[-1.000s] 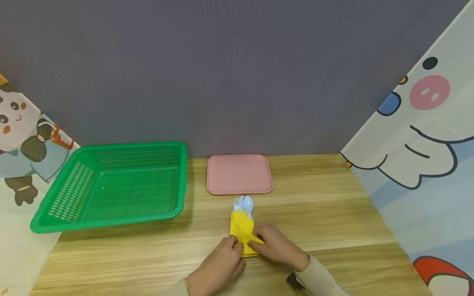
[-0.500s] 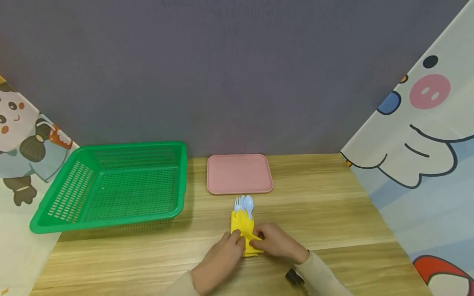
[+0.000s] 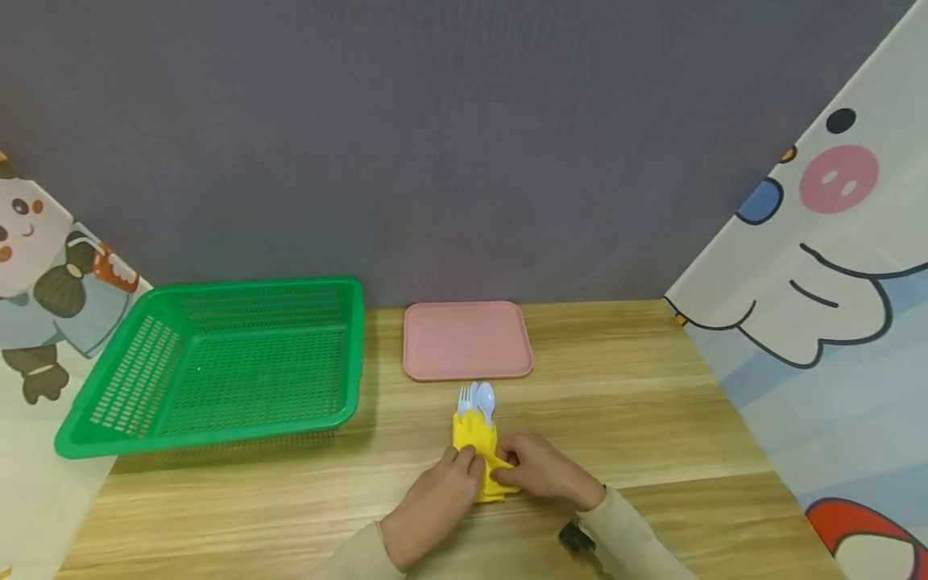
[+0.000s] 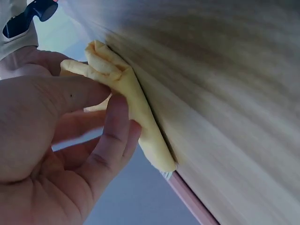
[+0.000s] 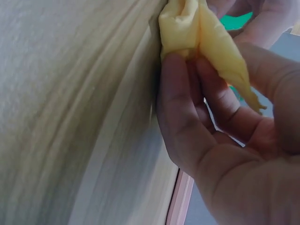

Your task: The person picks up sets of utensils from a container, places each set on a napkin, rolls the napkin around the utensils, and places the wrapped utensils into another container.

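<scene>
A yellow cloth napkin (image 3: pixel 473 432) is wrapped round light blue cutlery in front of the pink tray. Out of its far end stick a fork (image 3: pixel 465 399), a spoon (image 3: pixel 486 396) and a slim piece (image 3: pixel 474 393) between them; their lower parts are hidden in the cloth. From the left, my left hand (image 3: pixel 444 493) pinches the napkin, thumb and fingers meeting on its fold in the left wrist view. My right hand (image 3: pixel 542 469) holds the loose flap on the right side. The right wrist view shows its fingers (image 5: pixel 180 112) at the roll's edge, low beside the wooden table.
The pink tray (image 3: pixel 467 341) lies just beyond the cutlery, against the grey backdrop. To the left stands a large green basket (image 3: pixel 350 407) with perforated walls. A small black object (image 3: pixel 576 538) sits by the right sleeve. Printed cloths border the table (image 3: pixel 638 387) on both sides.
My left hand has shifted slightly up and to the right along the napkin. The right hand keeps its hold on the flap, hardly moving.
</scene>
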A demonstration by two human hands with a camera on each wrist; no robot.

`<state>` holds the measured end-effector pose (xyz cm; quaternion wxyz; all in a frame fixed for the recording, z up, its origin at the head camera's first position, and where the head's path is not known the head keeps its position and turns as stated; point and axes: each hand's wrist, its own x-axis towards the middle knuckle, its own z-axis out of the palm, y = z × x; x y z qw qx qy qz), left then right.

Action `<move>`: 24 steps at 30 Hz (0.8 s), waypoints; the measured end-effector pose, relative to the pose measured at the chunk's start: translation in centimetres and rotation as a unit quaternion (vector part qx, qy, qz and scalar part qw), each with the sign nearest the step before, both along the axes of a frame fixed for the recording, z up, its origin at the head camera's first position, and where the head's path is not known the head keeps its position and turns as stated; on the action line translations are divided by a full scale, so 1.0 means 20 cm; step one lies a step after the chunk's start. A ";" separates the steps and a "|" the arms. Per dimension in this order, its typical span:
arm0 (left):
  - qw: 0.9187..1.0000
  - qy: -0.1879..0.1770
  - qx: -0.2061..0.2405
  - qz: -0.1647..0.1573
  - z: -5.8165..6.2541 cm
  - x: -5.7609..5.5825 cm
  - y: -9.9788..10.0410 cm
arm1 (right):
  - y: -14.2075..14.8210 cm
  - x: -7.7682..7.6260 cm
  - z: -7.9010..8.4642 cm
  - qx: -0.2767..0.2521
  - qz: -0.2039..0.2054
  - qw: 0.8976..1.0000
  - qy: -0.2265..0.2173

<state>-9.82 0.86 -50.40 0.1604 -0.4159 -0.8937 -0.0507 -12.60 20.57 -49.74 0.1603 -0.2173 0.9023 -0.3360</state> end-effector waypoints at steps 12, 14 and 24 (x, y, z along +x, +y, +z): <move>0.999 0.026 -0.034 -0.005 0.01 0.01 0.00 | 0.04 -0.01 0.02 0.004 0.029 0.999 -0.034; 0.999 0.036 -0.028 -0.007 0.01 0.01 0.00 | 0.04 0.00 0.03 0.014 0.021 0.999 -0.029; 0.999 0.023 -0.027 -0.005 0.00 0.00 0.01 | -0.07 0.12 0.10 0.117 -0.041 0.981 0.150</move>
